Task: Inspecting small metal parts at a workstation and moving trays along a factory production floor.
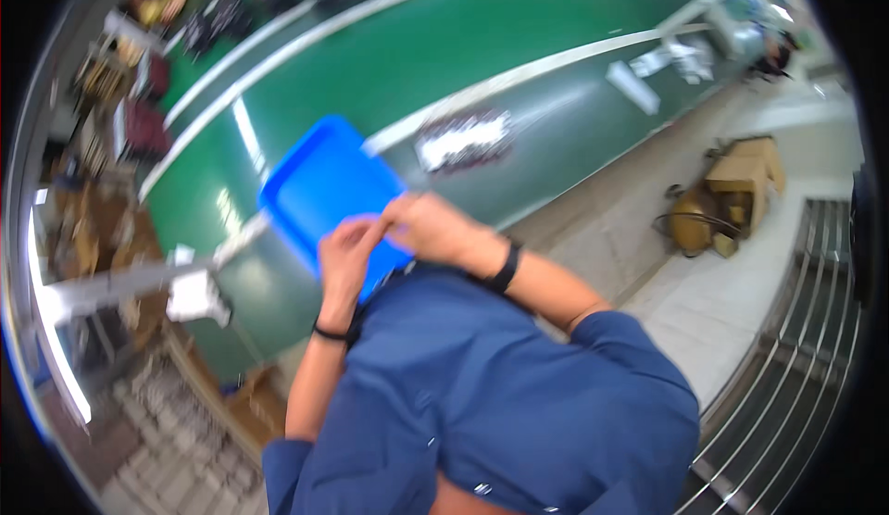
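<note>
My left hand point(346, 254) and my right hand point(428, 228) meet in front of my body, over the near side of a blue tray point(324, 177). Their fingers are drawn together and touch at the tips. Both look closed in a pinch; what they hold, if anything, is too small and blurred to make out. The shallow tray lies tilted across the green bench point(269, 283), and my hands hide its near corner. Right of the tray, a blurred bundle of white and dark pieces point(465, 140) rests on the bench.
A green conveyor belt point(444, 47) runs beyond the bench behind a pale rail. White papers point(633, 87) lie farther right. Cartons point(745, 168) stand on the floor at right, near a metal rack point(787, 330). At left are dark red stacks point(141, 131) and a white cloth-like item point(197, 297).
</note>
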`<state>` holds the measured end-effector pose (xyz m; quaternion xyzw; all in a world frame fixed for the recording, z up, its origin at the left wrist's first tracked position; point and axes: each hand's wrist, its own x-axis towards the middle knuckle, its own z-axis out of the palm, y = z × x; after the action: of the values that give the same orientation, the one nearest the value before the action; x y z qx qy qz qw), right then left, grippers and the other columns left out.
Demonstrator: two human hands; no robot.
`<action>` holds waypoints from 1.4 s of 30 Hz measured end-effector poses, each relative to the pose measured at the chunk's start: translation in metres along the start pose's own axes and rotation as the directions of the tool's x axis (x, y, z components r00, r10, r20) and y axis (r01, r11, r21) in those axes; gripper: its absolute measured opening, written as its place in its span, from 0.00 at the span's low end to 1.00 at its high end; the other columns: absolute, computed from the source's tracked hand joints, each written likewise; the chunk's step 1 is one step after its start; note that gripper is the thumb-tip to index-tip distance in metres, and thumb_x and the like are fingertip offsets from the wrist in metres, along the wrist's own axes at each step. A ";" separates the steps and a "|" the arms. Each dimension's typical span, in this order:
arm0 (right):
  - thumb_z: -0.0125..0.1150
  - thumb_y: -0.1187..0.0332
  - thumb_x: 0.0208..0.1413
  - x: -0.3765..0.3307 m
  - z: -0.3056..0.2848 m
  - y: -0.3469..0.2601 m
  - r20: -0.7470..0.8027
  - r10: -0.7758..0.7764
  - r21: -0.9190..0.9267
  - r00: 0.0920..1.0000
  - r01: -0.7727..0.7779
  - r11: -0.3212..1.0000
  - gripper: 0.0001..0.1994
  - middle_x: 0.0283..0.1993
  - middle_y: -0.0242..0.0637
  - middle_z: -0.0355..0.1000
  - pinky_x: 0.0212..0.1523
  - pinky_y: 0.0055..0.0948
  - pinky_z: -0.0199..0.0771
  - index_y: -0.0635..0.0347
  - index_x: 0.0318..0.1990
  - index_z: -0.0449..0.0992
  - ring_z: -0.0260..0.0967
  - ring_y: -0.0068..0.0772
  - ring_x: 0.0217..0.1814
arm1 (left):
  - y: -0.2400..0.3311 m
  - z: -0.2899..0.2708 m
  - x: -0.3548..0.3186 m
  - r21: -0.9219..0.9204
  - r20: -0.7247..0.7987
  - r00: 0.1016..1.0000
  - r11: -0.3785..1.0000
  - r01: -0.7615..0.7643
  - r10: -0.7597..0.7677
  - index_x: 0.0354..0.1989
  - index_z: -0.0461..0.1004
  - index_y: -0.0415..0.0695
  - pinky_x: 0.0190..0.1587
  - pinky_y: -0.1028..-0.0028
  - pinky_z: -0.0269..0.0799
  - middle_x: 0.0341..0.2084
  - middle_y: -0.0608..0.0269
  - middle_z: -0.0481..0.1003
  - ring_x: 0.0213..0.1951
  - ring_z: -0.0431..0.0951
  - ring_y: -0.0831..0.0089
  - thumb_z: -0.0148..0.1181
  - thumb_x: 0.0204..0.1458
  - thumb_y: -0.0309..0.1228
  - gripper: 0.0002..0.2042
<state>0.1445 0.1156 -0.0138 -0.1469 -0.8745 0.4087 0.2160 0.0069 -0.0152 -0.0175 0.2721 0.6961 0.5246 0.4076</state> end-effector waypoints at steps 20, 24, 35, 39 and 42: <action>0.58 0.69 0.51 -0.001 0.001 0.011 0.096 0.094 0.032 0.991 -0.098 0.995 0.07 0.31 0.49 0.76 0.40 0.47 0.74 0.62 0.31 0.79 0.75 0.53 0.37 | -0.003 -0.004 0.019 -0.313 0.072 0.981 0.930 0.195 -0.181 0.33 0.74 0.37 0.35 0.75 0.81 0.30 0.57 0.80 0.29 0.81 0.72 0.69 0.51 0.21 0.08; 0.59 0.70 0.48 -0.004 0.001 0.011 0.037 0.054 0.086 0.998 -0.057 0.995 0.05 0.29 0.49 0.76 0.37 0.47 0.74 0.62 0.29 0.78 0.76 0.54 0.35 | 0.000 -0.003 0.017 -0.254 0.069 0.985 0.952 0.169 -0.156 0.34 0.75 0.36 0.35 0.77 0.80 0.31 0.57 0.80 0.29 0.81 0.73 0.70 0.51 0.22 0.08; 0.64 0.65 0.49 -0.018 -0.001 -0.002 0.002 0.046 0.215 0.999 -0.045 0.976 0.09 0.28 0.46 0.76 0.34 0.43 0.73 0.62 0.29 0.77 0.75 0.48 0.32 | 0.000 -0.005 -0.005 -0.239 0.097 0.994 0.968 0.079 -0.057 0.34 0.76 0.36 0.35 0.77 0.77 0.30 0.59 0.80 0.30 0.79 0.74 0.69 0.53 0.23 0.07; 0.62 0.60 0.52 -0.031 -0.001 -0.012 -0.074 0.143 0.244 0.987 -0.121 0.962 0.14 0.25 0.46 0.76 0.30 0.44 0.72 0.64 0.27 0.78 0.74 0.49 0.28 | 0.010 -0.007 -0.016 -0.231 0.153 0.988 0.971 0.065 -0.030 0.32 0.73 0.38 0.35 0.77 0.78 0.32 0.58 0.79 0.32 0.79 0.74 0.67 0.54 0.22 0.06; 0.55 0.58 0.56 -0.040 0.001 -0.018 -0.007 0.212 0.260 0.977 -0.203 0.944 0.18 0.24 0.46 0.77 0.28 0.40 0.74 0.66 0.26 0.79 0.76 0.42 0.25 | 0.016 -0.009 -0.026 -0.206 0.164 0.986 0.976 0.069 -0.035 0.32 0.73 0.38 0.35 0.77 0.79 0.32 0.59 0.79 0.31 0.79 0.74 0.66 0.54 0.20 0.06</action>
<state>0.1775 0.0861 -0.0102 -0.2157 -0.7898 0.5367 0.2040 0.0121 -0.0359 0.0063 0.2500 0.6084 0.5613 0.5023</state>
